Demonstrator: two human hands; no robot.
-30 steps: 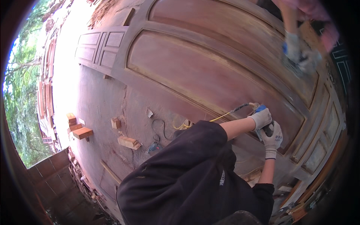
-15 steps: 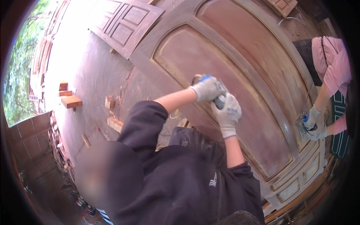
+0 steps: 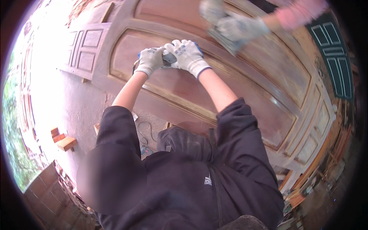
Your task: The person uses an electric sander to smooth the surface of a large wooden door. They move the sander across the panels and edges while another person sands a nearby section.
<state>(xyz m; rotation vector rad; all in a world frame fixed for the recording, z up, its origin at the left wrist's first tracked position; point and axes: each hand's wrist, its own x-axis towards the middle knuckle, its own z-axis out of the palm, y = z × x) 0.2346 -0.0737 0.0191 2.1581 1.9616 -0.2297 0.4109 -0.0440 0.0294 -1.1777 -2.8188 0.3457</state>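
A large brown panelled wooden door (image 3: 245,119) lies in front of me. Both my hands wear white gloves with blue edging. My left hand (image 3: 150,60) and my right hand (image 3: 187,56) are closed around a grey hand-held sander (image 3: 169,58), one at each end. The sander is over the arched end of the nearer long panel; its underside is hidden by my gloves. Across the door, another person's gloved hands (image 3: 239,28), blurred by motion, hold a flat greyish thing (image 3: 226,41) against the wood. What that thing is cannot be made out.
A smaller panelled door (image 3: 85,50) lies beyond the large door's left end. Wooden blocks (image 3: 66,143) stand on the floor at left, and a thin cord (image 3: 143,128) curls near my knees. A dark green panel with white lines (image 3: 332,55) is at right, above stacked boards (image 3: 337,149).
My hands and the sander have moved left, to the arched end of the panel. The other person's hands have moved from the door's right end toward its far middle. My view has turned.
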